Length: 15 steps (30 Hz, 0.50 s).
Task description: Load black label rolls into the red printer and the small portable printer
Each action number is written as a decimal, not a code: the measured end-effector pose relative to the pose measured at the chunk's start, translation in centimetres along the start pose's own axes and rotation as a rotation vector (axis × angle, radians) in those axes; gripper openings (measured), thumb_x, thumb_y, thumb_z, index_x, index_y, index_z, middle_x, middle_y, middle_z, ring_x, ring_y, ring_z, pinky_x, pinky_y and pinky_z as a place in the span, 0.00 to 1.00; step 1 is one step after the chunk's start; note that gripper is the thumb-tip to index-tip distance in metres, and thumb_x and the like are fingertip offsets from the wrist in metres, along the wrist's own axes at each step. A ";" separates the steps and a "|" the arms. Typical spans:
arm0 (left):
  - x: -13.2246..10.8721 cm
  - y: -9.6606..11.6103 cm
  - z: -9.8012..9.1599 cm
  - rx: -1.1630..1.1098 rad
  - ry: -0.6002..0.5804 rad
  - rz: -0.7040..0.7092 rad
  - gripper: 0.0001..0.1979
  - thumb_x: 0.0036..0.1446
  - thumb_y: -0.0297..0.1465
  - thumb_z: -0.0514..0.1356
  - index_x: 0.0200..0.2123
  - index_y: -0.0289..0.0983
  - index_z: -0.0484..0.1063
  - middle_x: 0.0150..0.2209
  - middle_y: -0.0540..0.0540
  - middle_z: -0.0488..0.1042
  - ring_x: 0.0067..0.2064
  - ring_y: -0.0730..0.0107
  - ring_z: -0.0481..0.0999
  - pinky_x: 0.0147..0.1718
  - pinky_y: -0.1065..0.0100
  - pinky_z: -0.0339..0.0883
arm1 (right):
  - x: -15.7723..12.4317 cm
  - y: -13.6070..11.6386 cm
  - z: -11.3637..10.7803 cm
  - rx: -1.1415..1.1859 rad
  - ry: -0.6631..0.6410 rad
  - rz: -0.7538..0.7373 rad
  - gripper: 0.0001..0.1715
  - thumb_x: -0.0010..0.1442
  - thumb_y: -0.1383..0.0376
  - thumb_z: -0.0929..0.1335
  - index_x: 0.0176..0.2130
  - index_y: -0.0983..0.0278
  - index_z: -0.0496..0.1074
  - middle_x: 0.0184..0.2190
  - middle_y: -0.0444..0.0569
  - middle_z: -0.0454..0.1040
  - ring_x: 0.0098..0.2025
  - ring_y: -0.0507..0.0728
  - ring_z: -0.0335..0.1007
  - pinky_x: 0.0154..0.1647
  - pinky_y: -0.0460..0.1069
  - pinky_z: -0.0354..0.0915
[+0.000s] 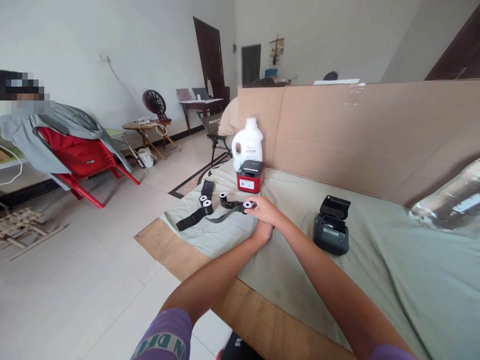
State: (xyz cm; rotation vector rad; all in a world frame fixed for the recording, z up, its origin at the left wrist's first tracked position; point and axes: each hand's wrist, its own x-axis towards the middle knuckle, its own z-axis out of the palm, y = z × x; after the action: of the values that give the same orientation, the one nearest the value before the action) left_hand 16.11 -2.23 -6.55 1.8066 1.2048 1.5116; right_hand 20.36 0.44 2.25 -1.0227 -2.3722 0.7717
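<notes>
My right hand (263,209) has its thumb and fingers closed around a small paper roll (247,205) with a white end and a black outer side. A loose black strip (224,215) trails leftward from near that roll. Tucked against the right wrist is my left hand (264,231), its fingers hidden from view. Further left lie more small rolls (207,205) with black strips unrolled on the cloth. Beyond the hands stands a red and black printer (251,177). To the right, a dark portable printer (332,227) has its lid raised.
A white jug (249,142) stands behind the red printer. Cardboard (360,135) walls off the far side of the cloth-covered board (240,305). A plastic-wrapped package (446,200) lies at right. On the left, a person sits in a red chair (80,155) near a fan (154,102).
</notes>
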 end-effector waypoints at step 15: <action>-0.9 2.6 -0.7 -0.135 -0.312 -0.247 0.18 0.63 0.42 0.53 0.25 0.37 0.68 0.16 0.54 0.62 0.22 0.75 0.60 0.25 0.70 0.56 | -16.8 5.7 -14.7 0.407 0.281 0.252 0.20 0.61 0.53 0.68 0.48 0.60 0.68 0.45 0.50 0.74 0.45 0.58 0.73 0.43 0.53 0.72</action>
State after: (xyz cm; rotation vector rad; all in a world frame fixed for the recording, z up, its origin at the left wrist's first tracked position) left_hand 16.22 -4.39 -4.71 1.6605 1.0972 1.0989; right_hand 42.48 -4.40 6.70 -1.1717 -1.7760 1.0700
